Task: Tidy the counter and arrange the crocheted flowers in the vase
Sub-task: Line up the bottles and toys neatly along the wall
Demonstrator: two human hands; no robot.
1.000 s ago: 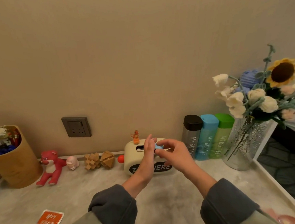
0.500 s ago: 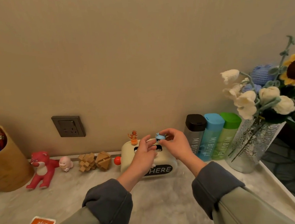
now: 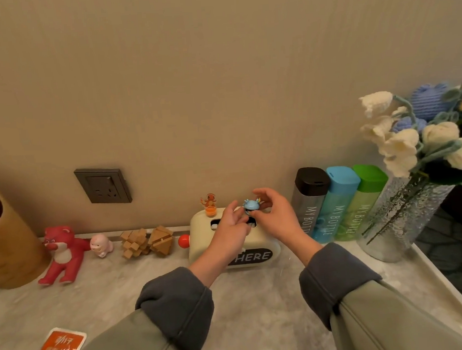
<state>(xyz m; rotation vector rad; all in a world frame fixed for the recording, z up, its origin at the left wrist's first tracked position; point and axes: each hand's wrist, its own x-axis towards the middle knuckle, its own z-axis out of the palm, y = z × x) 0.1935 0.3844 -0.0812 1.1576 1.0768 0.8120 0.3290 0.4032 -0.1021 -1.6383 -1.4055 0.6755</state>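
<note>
- Head view: we see both hands raised together over a cream box [image 3: 202, 242] that stands at the back of the counter [image 3: 263, 316].
- Our right hand [image 3: 276, 222] pinches a small blue figure [image 3: 251, 204], thumb under it and curled fingers above, and holds it just over the top of the box.
- Our left hand [image 3: 228, 229] has its fingers loosely straight and grips nothing. Its fingertips reach the left side of the blue figure, but we cannot tell whether they touch it.
- An orange figure [image 3: 209, 204] stands upright on the left end of the box top, and a red knob [image 3: 184, 240] sticks out of the box's left side.
- We find the crocheted flowers [image 3: 404, 142], white, blue and yellow, already standing in the glass vase [image 3: 401, 216] at the far right of the counter.
- Between box and vase, three bottles stand side by side against the wall: black-capped [image 3: 310, 196], blue [image 3: 337, 202] and green [image 3: 364, 200].
- Left of the box we see two wooden puzzles [image 3: 146, 242], a small pink figure [image 3: 100, 244], a red bear [image 3: 61, 251] and a brown tub [image 3: 5, 239].
- An orange packet [image 3: 59, 347] lies flat near the front left edge, and a wall socket [image 3: 103, 185] sits above the puzzles.
</note>
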